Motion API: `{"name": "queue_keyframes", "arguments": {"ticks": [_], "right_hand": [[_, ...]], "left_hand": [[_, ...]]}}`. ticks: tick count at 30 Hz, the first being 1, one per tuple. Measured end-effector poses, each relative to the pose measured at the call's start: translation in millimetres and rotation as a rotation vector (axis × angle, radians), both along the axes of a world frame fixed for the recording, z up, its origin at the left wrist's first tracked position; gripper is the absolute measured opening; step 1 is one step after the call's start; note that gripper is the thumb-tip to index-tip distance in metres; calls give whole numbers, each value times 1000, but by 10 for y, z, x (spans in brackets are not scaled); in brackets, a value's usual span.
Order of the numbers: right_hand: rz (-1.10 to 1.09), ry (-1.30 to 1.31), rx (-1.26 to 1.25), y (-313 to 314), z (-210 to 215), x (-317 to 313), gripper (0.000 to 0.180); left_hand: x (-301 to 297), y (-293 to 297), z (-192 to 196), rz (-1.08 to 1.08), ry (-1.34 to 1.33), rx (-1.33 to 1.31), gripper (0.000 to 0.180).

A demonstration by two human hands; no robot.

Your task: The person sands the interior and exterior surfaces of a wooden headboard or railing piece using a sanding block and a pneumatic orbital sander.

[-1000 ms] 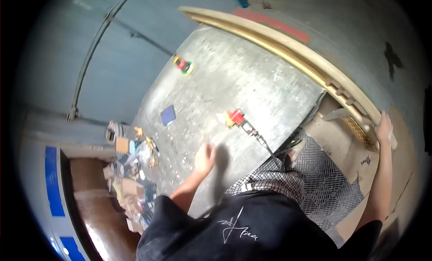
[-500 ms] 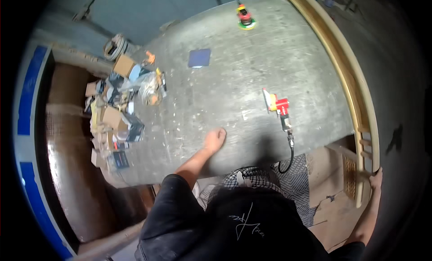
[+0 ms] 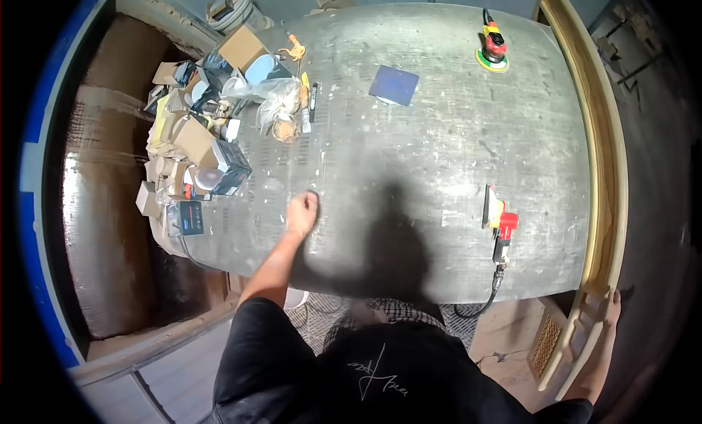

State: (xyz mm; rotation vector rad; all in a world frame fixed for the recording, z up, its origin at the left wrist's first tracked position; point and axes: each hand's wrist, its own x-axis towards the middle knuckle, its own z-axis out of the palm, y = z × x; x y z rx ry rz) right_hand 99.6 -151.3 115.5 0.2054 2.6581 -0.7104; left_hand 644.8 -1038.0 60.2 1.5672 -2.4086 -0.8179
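I'm seemingly steadying this wooden frame (image 3: 607, 160), right hand (image 3: 611, 316) touching, grip unclear, left hand (image 3: 301, 215) loosely fisted, any shift wanting a sure hold.

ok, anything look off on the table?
Yes: the near sander lies on its side, pad facing left, whereas the far sander sits pad-down. The heap of boxes at the left end also looks jumbled.

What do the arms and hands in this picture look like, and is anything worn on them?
They are a person's own. Black short sleeves cover the upper arms, leaving the forearms bare. The left grip and right grip are simply human hands; no glove, cable or marking shows on either.
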Motion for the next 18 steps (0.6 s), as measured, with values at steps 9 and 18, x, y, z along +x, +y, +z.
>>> {"name": "queue_keyframes", "arguments": {"ticks": [9,18], "right_hand": [[25,231,104,83,97,298,52],[-105,62,560,-1331,845,382,88]], "left_hand": [[-1920,-1461,-314,-75,28,-499,40],[-1661,-2961,-1570,123,280,-175,50]]}}
